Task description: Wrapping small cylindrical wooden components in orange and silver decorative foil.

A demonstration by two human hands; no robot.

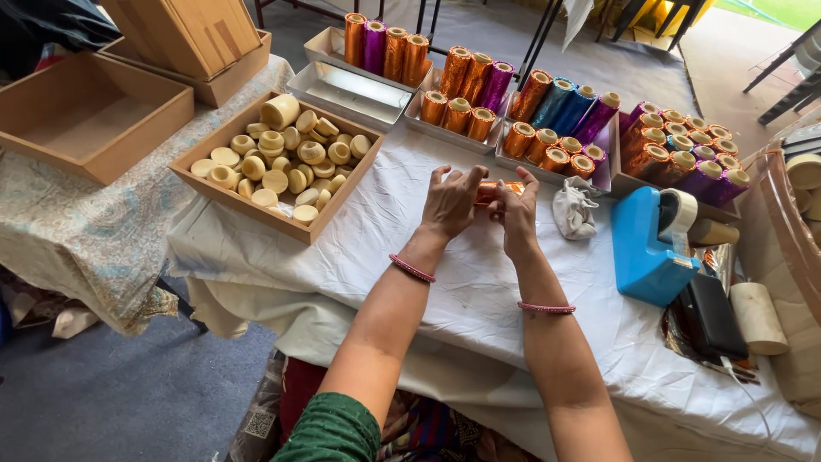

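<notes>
My left hand (451, 203) and my right hand (517, 212) meet over the white tablecloth (385, 214), both gripping a small piece wrapped in shiny orange foil (489, 190). Most of that piece is hidden between my fingers. Pink bangles circle both wrists. A wooden tray (329, 218) of several bare cream-coloured round pieces sits to the left of my hands. Behind my hands stand metal trays (355, 90) with foil-wrapped cylinders in orange, purple and blue (466, 85).
A blue tape dispenser (646, 244) stands right of my hands, with a crumpled white cloth (575, 210) beside it. A black flat case (710, 312) and a cream cylinder (757, 318) lie at the right. Empty wooden boxes (85, 115) stand at the far left.
</notes>
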